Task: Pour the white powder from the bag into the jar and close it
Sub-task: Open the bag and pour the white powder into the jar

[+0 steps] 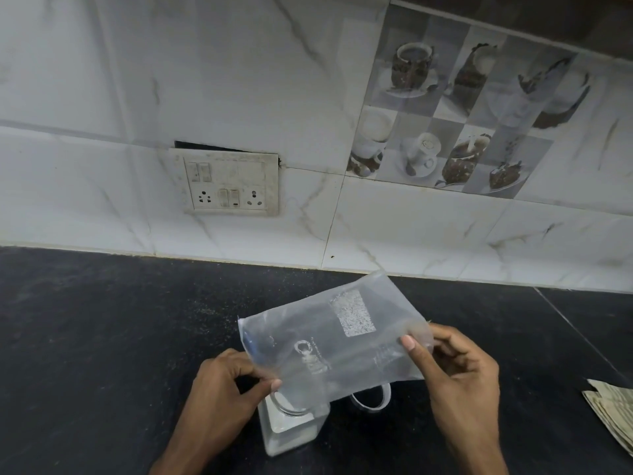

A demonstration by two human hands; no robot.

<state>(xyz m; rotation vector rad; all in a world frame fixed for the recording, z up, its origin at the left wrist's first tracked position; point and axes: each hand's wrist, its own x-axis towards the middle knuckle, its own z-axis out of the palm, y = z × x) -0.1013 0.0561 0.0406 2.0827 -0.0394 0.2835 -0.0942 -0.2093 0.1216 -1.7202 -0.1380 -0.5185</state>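
Observation:
A clear plastic bag (337, 341) with white print is held flat and tilted above the counter, and it looks empty. My left hand (224, 389) pinches its lower left corner just over the mouth of the jar. My right hand (455, 375) pinches its right edge. The square clear jar (291, 431) stands open on the dark counter below the bag, with white powder inside. A clear round lid (371, 399) lies on the counter to the right of the jar, partly hidden by the bag.
The dark speckled counter (102, 337) runs to a white tiled wall at the back. A switch and socket plate (227, 181) is set in the wall. Folded paper (613, 411) lies at the right edge.

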